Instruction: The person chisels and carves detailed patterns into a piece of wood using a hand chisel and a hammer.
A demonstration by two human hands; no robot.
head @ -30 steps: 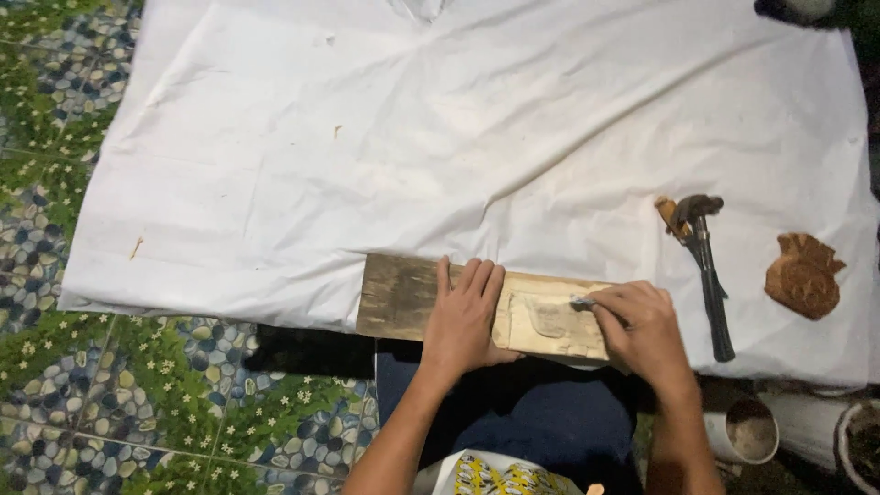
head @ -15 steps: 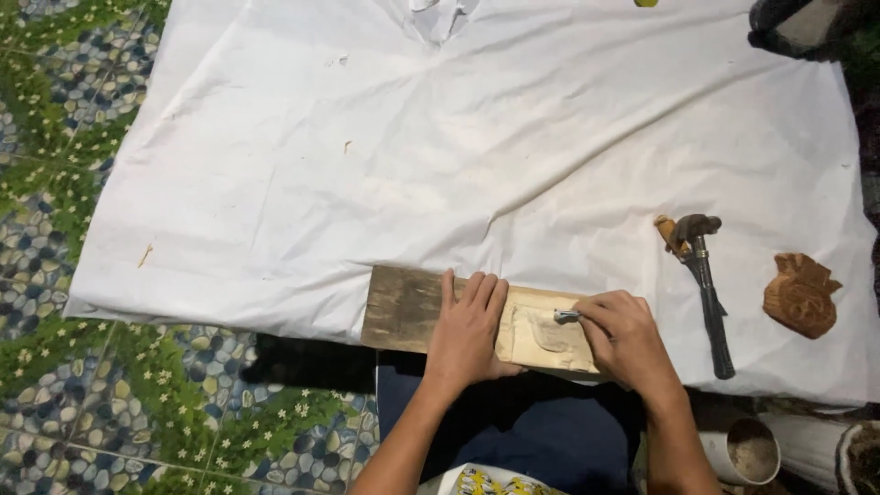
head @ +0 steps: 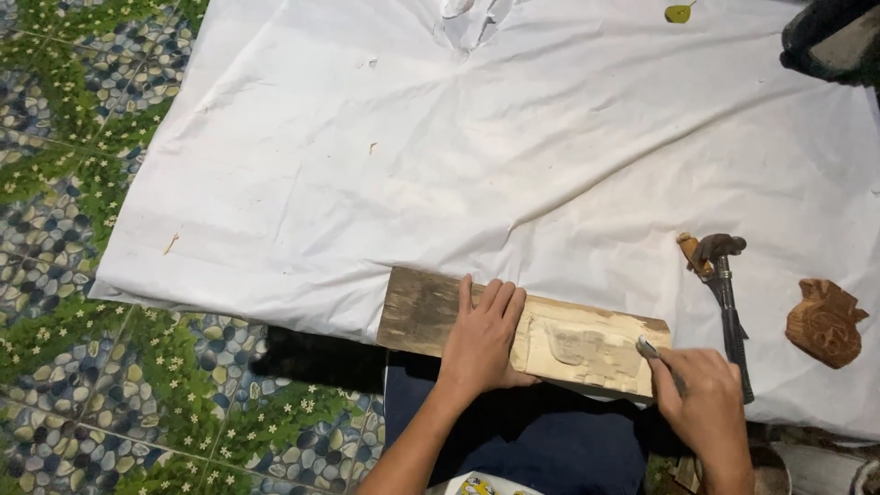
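A long wooden board (head: pixel 422 312) lies across my lap at the near edge of a white cloth (head: pixel 513 156); its right half is pale and carved in relief. My left hand (head: pixel 484 335) presses flat on the board's middle, fingers together. My right hand (head: pixel 701 394) is closed around a small metal carving tool (head: pixel 647 347), whose tip touches the carved area at the board's right end.
A claw hammer (head: pixel 726 293) lies on the cloth right of the board. A small carved brown wooden piece (head: pixel 825 321) rests further right. Patterned pebble-and-flower floor (head: pixel 82 367) lies to the left. A dark object (head: pixel 830 37) sits at the top right corner.
My right hand with the tool has slid slightly rightward toward the board's right end. My left hand stays pressed on the board. The view has shifted a little.
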